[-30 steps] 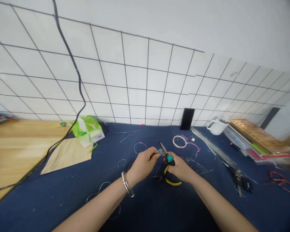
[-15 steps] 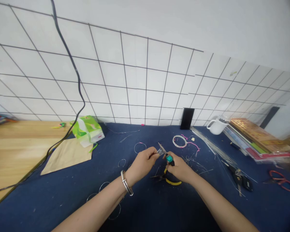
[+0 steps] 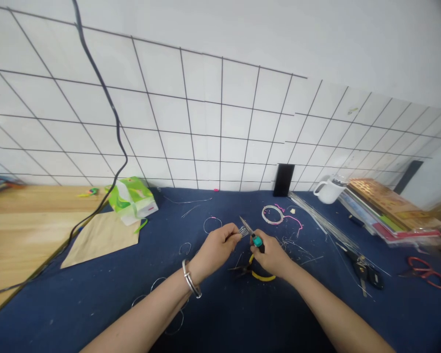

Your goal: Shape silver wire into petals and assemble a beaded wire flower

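Observation:
My left hand [image 3: 219, 243] is closed, pinching a small piece of bent silver wire [image 3: 243, 231] between thumb and fingers. In my right hand [image 3: 271, 255] is a pair of long-nosed pliers [image 3: 257, 240] with teal and black handles, its tip pointing up and left. The jaws meet or pass just beside the wire piece; I cannot tell if they grip it. Yellow-handled pliers [image 3: 263, 277] lie on the dark blue cloth [image 3: 206, 314] beneath my hands. Thin wire loops [image 3: 213, 225] rest to the left of my hands.
Wire offcuts [image 3: 297, 249] and a white ring with pink thread [image 3: 273, 214] lie to the right. Beyond are long straight wires [image 3: 325, 221], a white mug [image 3: 329, 191], stacked books [image 3: 389, 211], a dark cutting tool [image 3: 360, 271] and red scissors [image 3: 428, 272]. At left sit a green tissue pack [image 3: 132, 200] and a black cable [image 3: 119, 132].
The view has shifted very slightly. Both hands keep nearly the same pose, with the wire piece and the pliers still held together.

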Action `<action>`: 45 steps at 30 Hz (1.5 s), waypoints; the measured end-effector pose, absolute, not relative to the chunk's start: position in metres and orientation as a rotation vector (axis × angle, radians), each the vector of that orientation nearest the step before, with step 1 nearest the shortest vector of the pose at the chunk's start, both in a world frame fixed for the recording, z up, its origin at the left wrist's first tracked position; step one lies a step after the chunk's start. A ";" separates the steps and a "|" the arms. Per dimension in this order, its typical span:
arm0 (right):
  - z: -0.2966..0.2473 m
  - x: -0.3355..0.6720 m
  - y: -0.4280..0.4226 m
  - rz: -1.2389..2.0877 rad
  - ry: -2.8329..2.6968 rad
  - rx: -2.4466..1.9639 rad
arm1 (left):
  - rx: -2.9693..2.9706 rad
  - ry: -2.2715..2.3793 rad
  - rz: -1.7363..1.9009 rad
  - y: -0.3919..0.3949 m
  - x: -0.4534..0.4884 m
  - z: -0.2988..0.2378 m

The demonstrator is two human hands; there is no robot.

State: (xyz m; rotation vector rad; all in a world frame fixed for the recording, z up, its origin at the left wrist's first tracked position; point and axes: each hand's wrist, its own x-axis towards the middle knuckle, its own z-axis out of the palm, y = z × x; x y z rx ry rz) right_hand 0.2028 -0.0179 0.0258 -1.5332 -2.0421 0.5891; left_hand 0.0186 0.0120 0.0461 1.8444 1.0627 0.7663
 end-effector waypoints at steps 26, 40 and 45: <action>0.072 0.216 -0.048 -0.443 -2.250 -1.395 | 2.080 0.722 1.239 -0.008 0.021 0.033; 0.075 0.216 -0.049 -0.282 -2.181 -1.363 | 2.148 0.921 1.304 -0.020 0.027 0.030; 0.065 0.215 -0.039 0.214 -2.152 -1.257 | 1.979 1.040 1.256 -0.020 0.035 0.034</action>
